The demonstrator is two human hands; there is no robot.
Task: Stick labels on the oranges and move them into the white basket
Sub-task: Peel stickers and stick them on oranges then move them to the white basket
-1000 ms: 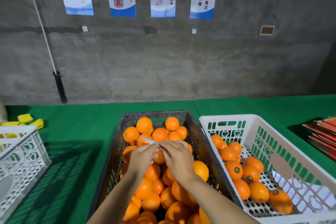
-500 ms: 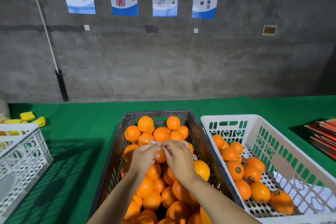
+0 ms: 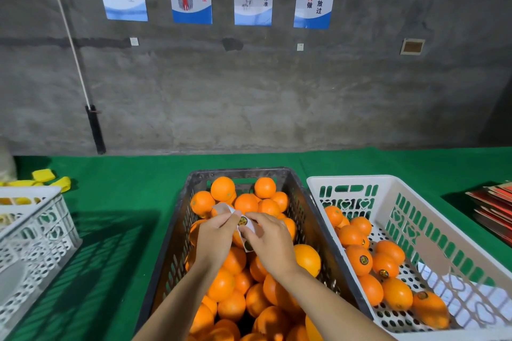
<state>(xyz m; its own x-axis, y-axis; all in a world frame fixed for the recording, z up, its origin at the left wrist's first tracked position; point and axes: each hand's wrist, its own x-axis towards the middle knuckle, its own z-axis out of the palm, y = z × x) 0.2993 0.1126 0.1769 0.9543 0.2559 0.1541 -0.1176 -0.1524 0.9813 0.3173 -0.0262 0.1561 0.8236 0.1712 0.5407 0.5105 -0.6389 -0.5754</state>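
A dark grey crate (image 3: 177, 230) in front of me is heaped with unlabelled oranges (image 3: 222, 188). Over the heap, both hands meet on a white strip of labels (image 3: 221, 207) that carries round dark-and-gold stickers. My left hand (image 3: 214, 239) pinches the strip's upper part. My right hand (image 3: 270, 238) pinches the strip by a sticker (image 3: 242, 221). To the right stands the white basket (image 3: 432, 232), holding several oranges (image 3: 359, 260), some with a sticker showing.
A second white basket (image 3: 33, 232) stands at the left with yellow pieces (image 3: 50, 178) behind it. Red and brown flat cardboard (image 3: 493, 207) is stacked at the far right. Green cloth covers the table (image 3: 124, 202), and a concrete wall with posters rises behind it.
Both hands stayed over the crate. The strip has been pulled out between them, and a round sticker now shows at the fingertips.
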